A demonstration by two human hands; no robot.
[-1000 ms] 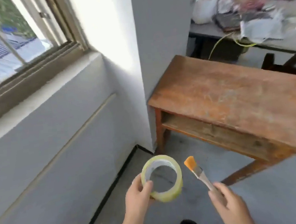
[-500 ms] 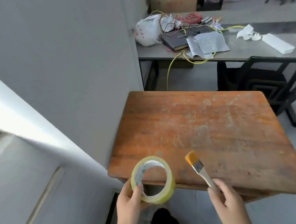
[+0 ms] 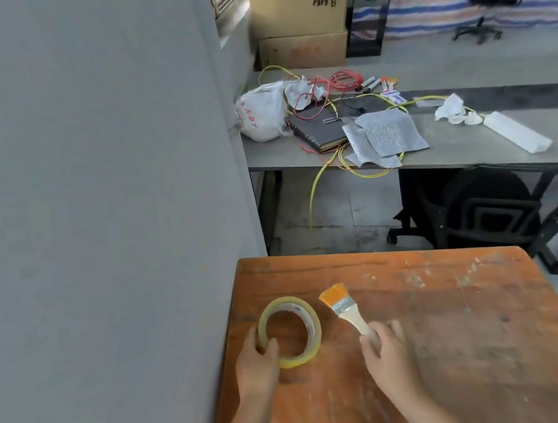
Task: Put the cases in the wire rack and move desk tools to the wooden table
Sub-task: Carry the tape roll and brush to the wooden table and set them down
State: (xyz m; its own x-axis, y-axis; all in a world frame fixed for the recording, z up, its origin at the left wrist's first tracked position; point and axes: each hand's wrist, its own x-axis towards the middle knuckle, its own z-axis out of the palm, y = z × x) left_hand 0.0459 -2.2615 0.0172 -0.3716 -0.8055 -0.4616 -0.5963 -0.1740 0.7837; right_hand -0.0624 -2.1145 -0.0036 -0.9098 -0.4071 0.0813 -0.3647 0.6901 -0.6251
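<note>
A worn wooden table (image 3: 455, 330) fills the lower right of the head view. My left hand (image 3: 257, 365) grips a yellowish roll of clear tape (image 3: 312, 325) by its near rim, low over the table's left side. My right hand (image 3: 387, 355) holds a small paintbrush (image 3: 344, 309) by its pale wooden handle, with the orange bristles pointing up and away. Both tools are over the tabletop; I cannot tell whether they touch it. No cases or wire rack are in view.
A grey wall (image 3: 98, 213) stands tight against the table's left edge. Beyond is a grey desk (image 3: 275, 153) with a white plastic bag (image 3: 260, 113), a black notebook (image 3: 317, 128), wires and cloths. A black chair (image 3: 487, 210) sits under it. Cardboard boxes (image 3: 301, 12) are stacked at the back.
I have stepped up to the wooden table, which now lies directly under my hands. The tape and brush have moved from its near edge to over its top.
</note>
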